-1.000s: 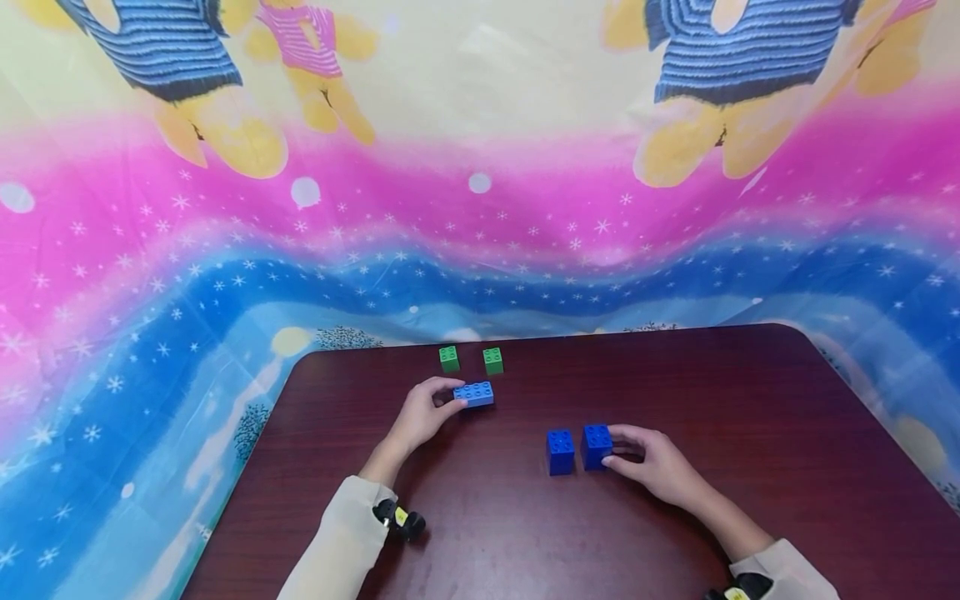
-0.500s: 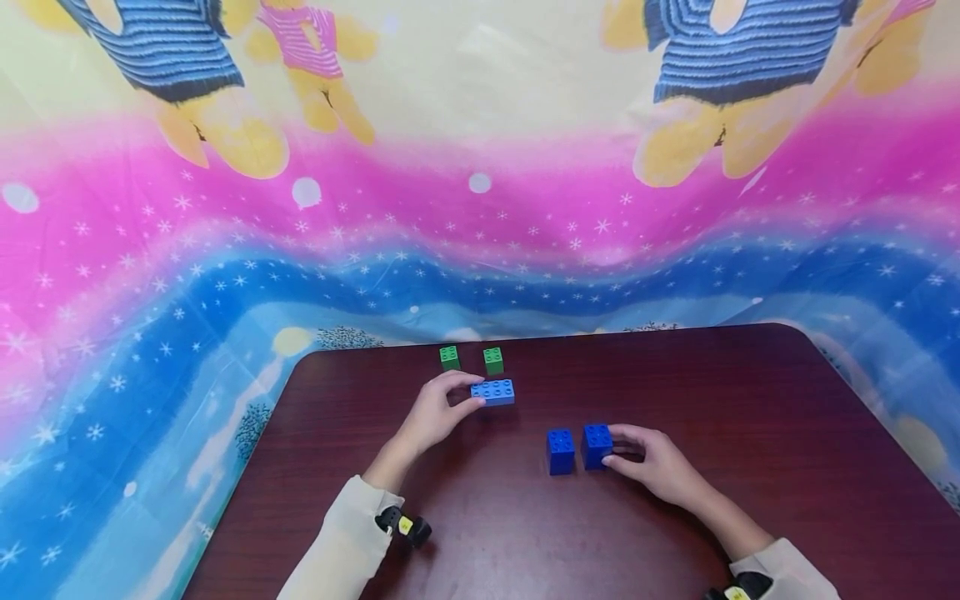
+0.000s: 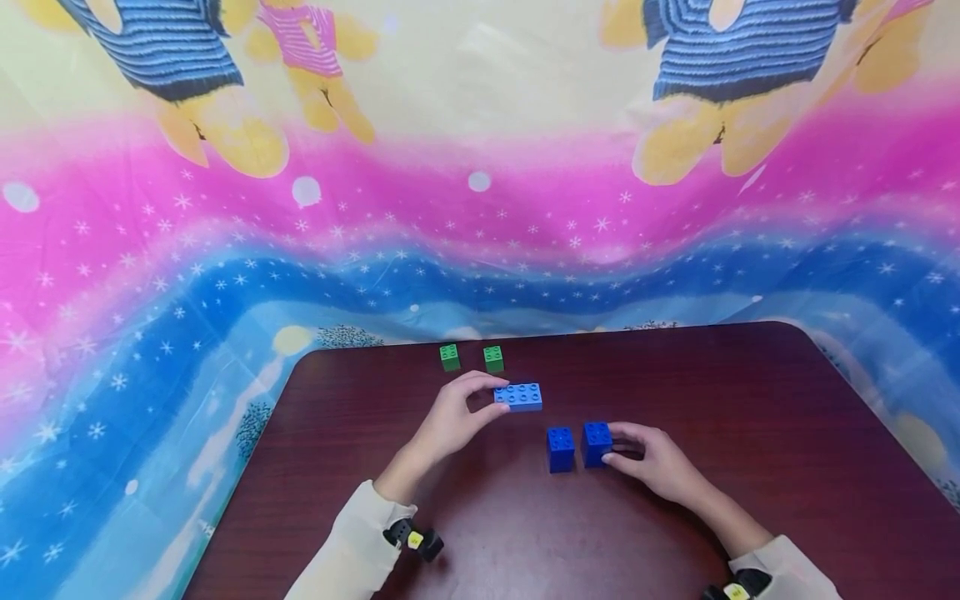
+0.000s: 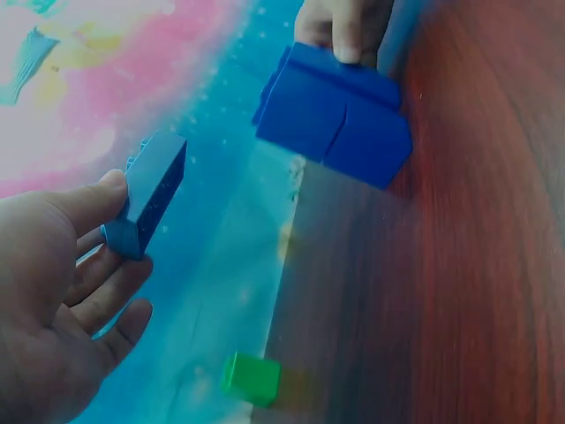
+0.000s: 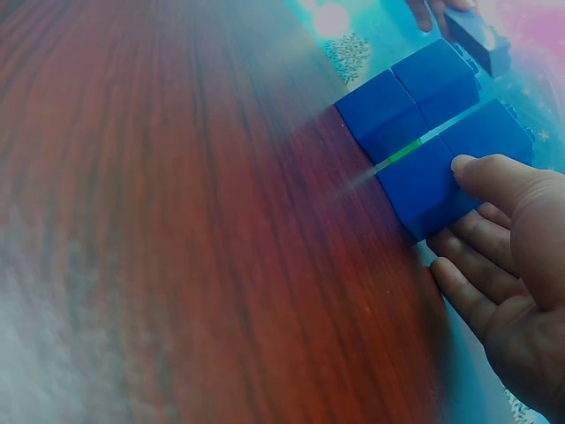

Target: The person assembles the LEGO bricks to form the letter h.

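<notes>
Pinched between the thumb and fingers of my left hand point(image 3: 452, 421) is a light blue toy brick point(image 3: 523, 397), two studs wide and longer than it is wide. In the left wrist view this brick point(image 4: 152, 196) is held off the table, its hollow underside showing. Two dark blue stacks stand upright side by side, a narrow gap between them. Thumb and fingers of my right hand point(image 3: 662, 467) grip the right stack point(image 3: 597, 444); the left stack point(image 3: 559, 450) stands untouched. In the right wrist view, a seam shows each stack point(image 5: 459, 163) is two bricks high.
Two small green bricks, a left one point(image 3: 449, 357) and a right one point(image 3: 493, 359), stand near the far edge of the dark red-brown table point(image 3: 712, 375). Behind the table hangs a patterned cloth point(image 3: 480, 225).
My left hand has moved to the right with the light blue brick, from below the green bricks toward the dark blue stacks. The right hand and both stacks have stayed in place.
</notes>
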The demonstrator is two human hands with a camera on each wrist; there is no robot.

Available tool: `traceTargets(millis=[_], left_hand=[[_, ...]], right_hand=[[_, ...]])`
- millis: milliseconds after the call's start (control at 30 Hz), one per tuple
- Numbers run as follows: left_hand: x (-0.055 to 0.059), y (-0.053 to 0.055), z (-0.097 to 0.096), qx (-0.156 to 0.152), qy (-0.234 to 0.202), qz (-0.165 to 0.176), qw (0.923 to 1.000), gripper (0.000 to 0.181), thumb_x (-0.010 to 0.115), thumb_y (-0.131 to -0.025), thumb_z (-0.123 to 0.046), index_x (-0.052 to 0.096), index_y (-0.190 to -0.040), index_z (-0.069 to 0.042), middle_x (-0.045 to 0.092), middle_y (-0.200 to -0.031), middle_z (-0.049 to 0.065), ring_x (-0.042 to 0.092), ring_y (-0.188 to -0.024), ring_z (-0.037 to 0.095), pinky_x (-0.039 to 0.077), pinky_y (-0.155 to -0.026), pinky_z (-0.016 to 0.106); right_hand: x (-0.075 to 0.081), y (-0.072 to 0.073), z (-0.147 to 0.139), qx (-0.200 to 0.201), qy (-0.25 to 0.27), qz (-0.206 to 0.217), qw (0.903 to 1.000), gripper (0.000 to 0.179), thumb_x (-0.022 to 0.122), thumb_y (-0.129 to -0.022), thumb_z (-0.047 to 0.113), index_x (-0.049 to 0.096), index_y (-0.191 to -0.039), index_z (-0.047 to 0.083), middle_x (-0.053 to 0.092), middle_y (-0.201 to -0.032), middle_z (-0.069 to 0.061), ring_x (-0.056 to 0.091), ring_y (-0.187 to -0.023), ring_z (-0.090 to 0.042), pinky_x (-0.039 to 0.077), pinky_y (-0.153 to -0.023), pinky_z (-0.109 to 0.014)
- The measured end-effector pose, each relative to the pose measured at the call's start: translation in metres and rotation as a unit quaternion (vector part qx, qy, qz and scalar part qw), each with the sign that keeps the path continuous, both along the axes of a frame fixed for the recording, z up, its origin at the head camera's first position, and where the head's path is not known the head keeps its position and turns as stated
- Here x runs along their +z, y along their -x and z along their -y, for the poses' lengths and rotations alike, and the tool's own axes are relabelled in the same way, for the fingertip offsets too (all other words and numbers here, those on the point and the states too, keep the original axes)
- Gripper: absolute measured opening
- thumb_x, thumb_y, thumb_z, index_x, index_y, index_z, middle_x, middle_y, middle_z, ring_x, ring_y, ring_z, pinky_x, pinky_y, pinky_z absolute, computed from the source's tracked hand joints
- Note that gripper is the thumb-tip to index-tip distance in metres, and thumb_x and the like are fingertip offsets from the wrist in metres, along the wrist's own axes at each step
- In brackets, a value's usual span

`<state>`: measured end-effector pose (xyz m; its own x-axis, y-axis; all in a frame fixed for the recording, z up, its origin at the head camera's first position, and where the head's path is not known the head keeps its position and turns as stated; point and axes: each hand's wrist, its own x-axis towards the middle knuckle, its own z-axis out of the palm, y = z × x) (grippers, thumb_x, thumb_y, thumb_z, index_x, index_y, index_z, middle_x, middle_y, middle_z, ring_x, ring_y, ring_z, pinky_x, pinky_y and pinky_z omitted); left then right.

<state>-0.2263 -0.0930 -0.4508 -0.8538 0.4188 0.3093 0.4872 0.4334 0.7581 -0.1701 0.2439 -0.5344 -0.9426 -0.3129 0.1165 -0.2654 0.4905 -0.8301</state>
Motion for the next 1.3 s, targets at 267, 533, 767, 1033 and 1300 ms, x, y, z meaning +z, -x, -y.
traceTargets(millis=[267,533,767,1033,1300], left_hand=[[0.002,-0.015,-0.017,-0.036,-0.013,-0.016,0.9992,0.035,0.080,-0.090,-0.019,0.073,-0.124,-0.013,0.069,-0.119,0.000,0.065,-0.104,0.022,0.058,-0.084,0.042],[0.001,-0.023,-0.029,-0.056,-0.011,-0.016,0.9982,0.034,0.081,-0.089,-0.019,0.074,-0.122,-0.011,0.069,-0.117,-0.002,0.064,-0.098,0.018,0.058,-0.082,0.035],[-0.004,-0.027,-0.041,-0.068,-0.025,-0.024,0.9971,0.033,0.082,-0.088,-0.019,0.074,-0.119,-0.011,0.070,-0.115,0.000,0.067,-0.097,0.024,0.059,-0.081,0.038],[-0.015,-0.031,-0.054,-0.078,-0.014,-0.013,0.9968,0.034,0.082,-0.089,-0.020,0.074,-0.120,-0.010,0.070,-0.114,-0.001,0.067,-0.098,0.024,0.058,-0.082,0.032],[-0.025,-0.032,-0.062,-0.076,0.002,-0.017,0.9969,0.032,0.081,-0.089,-0.023,0.074,-0.119,-0.015,0.069,-0.113,-0.003,0.064,-0.095,0.013,0.055,-0.082,0.023]], right_hand=[[-0.001,0.000,-0.001,0.001,0.003,-0.004,1.0000,0.043,0.078,-0.092,0.018,0.065,-0.130,0.003,0.070,-0.121,-0.010,0.070,-0.106,-0.021,0.057,-0.088,-0.028],[0.000,0.001,-0.001,0.002,0.005,-0.002,1.0000,0.041,0.077,-0.093,0.018,0.065,-0.129,0.003,0.071,-0.120,-0.009,0.070,-0.105,-0.020,0.056,-0.087,-0.026],[0.001,0.001,-0.001,-0.003,0.006,0.004,1.0000,0.043,0.077,-0.092,0.018,0.065,-0.130,0.004,0.071,-0.121,-0.010,0.071,-0.106,-0.021,0.058,-0.088,-0.031],[0.002,0.000,0.000,-0.008,0.003,0.011,0.9999,0.045,0.078,-0.092,0.021,0.065,-0.131,0.002,0.070,-0.122,-0.012,0.071,-0.106,-0.022,0.058,-0.088,-0.037],[0.002,0.001,0.000,-0.005,0.007,0.010,0.9999,0.046,0.078,-0.092,0.020,0.064,-0.132,0.002,0.070,-0.123,-0.011,0.070,-0.107,-0.021,0.058,-0.089,-0.037]])
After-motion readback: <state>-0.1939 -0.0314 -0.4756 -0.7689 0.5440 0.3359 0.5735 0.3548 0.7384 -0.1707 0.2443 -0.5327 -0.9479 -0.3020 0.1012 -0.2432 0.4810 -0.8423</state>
